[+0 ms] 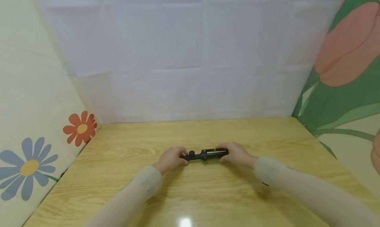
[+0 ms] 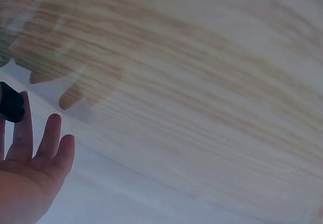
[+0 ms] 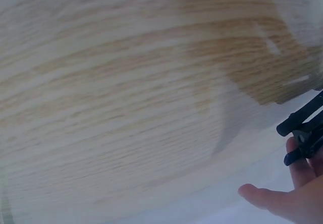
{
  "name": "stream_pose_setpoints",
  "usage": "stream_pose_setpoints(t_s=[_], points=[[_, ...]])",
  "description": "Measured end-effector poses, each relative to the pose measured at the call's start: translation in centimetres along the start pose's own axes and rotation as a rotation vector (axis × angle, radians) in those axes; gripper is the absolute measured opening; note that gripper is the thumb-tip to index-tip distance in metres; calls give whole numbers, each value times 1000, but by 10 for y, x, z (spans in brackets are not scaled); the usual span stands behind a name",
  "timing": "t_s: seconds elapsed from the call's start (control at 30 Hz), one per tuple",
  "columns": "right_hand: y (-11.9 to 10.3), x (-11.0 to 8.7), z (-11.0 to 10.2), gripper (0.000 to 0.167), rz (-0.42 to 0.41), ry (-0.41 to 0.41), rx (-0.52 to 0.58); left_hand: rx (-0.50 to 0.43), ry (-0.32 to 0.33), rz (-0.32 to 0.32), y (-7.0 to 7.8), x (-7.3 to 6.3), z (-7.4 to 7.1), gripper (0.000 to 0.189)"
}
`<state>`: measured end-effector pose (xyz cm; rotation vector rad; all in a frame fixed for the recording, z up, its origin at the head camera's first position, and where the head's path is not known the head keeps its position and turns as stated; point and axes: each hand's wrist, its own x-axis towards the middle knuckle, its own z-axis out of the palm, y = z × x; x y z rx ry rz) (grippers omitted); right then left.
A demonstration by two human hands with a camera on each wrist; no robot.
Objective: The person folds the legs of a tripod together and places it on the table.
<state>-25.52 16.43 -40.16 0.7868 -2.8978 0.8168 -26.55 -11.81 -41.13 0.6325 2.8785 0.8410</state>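
A slim black folded mini tripod [image 1: 203, 155], with a round knob near its left end and slotted legs at its right, lies crosswise between both hands in the head view. My left hand [image 1: 172, 157] pinches the knob end between thumb and fingers. The right hand [image 1: 236, 153] grips the leg ends. In the left wrist view, the tripod's dark end [image 2: 11, 103] meets the fingers of the left hand [image 2: 30, 176], with two other fingers spread. The right wrist view has the leg ends [image 3: 303, 125] against fingers of the right hand [image 3: 295, 199].
A glossy wood-grain table [image 1: 190, 194] spreads beneath both arms, reflecting the hands. A white sheet [image 1: 190, 55] hangs behind its far edge. Flower-patterned panels flank it, with a blue flower [image 1: 29, 168] left and a pink tulip [image 1: 347, 49] right.
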Motion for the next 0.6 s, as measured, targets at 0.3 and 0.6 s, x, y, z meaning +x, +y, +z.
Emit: stream_pose_setpoints(t_s=[0.3,0.6], points=[[3,0,2,49,-2,-22,0,10,18,14,0,-1,-1,20],[7,-5,7,41,-30,-9,39,90,27,70,0,-3,4,20]])
